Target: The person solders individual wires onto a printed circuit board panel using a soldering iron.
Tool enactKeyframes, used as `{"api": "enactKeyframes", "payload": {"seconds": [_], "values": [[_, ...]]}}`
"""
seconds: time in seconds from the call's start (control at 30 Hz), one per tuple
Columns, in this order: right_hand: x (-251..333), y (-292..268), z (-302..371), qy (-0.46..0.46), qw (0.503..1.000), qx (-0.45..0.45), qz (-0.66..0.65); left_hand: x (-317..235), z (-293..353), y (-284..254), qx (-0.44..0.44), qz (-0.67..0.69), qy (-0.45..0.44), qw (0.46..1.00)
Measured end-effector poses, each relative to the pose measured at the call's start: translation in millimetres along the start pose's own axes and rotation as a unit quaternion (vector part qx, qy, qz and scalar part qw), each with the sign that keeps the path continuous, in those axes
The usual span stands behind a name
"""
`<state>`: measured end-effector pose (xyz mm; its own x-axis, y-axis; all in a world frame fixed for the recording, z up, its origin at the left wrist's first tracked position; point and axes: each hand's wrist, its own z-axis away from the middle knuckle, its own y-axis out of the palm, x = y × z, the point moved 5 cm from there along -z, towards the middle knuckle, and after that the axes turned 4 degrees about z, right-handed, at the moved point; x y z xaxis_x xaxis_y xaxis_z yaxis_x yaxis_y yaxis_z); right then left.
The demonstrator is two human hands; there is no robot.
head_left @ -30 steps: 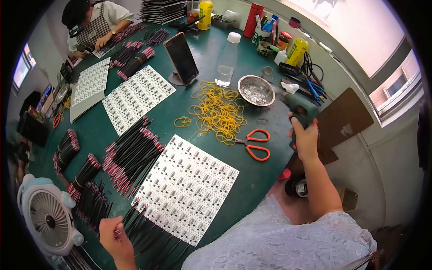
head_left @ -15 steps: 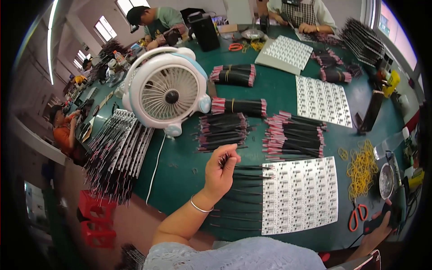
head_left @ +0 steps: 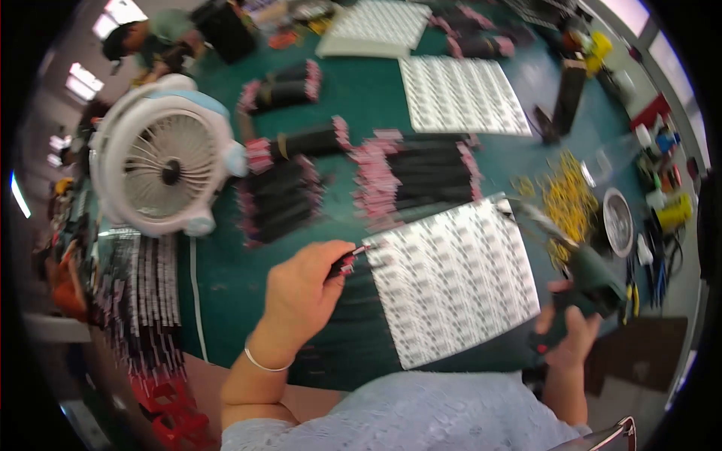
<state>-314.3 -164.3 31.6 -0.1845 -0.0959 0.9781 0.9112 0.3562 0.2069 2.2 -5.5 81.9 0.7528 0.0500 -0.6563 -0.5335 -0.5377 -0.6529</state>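
1. Head view: the person's left hand point(head_left: 301, 284) has its thumb and fingers pinched closed on a few dark wires point(head_left: 344, 265) with reddish ends; one end pokes out toward the near sheet's upper left corner, and contact there cannot be told.
2. The right hand point(head_left: 573, 331) has its fingers curled round the grip of a dark green handheld tool point(head_left: 598, 282), whose blurred nozzle points at the sheet's upper right corner; whether it touches is unclear.
3. Between the hands, the near circuit board sheet point(head_left: 455, 286) lies on the green table point(head_left: 361, 90), with blurred black wires along its left edge.
4. Just beyond the sheet lies a broad wire pile point(head_left: 432, 177); left of it are a smaller pile point(head_left: 280, 201) and two banded bundles point(head_left: 307, 141).
5. The tool partly blocks the yellow rubber bands point(head_left: 565, 192); a metal bowl point(head_left: 618, 225) sits beside them.
6. Farther off are a second board sheet point(head_left: 462, 94), a phone point(head_left: 570, 98) propped upright, a white fan point(head_left: 171, 169) at left and a co-worker point(head_left: 154, 45) behind it.
7. Markings on the sheets and on the yellow bottle point(head_left: 671, 214) at right are too blurred to read.
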Motion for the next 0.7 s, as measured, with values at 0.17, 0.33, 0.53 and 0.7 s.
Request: {"api": "enactKeyframes", "payload": {"seconds": [0.17, 0.33, 0.53, 0.7], "values": [[-24, 13, 18, 0.103, 0.994, 0.04, 0.026, 7, 9, 42, 0.098, -0.03, -0.004, 0.995], [-33, 1, 30, 0.135, 0.982, 0.123, 0.042, 12, 28, 63, 0.135, -0.109, 0.028, 0.984], [-44, 8, 36, 0.148, 0.949, 0.233, 0.152, 8, 34, 72, 0.102, -0.127, 0.075, 0.984], [-38, 30, 24, 0.125, 0.951, 0.223, 0.173, 8, 32, 73, 0.091, -0.139, 0.099, 0.981]]}}
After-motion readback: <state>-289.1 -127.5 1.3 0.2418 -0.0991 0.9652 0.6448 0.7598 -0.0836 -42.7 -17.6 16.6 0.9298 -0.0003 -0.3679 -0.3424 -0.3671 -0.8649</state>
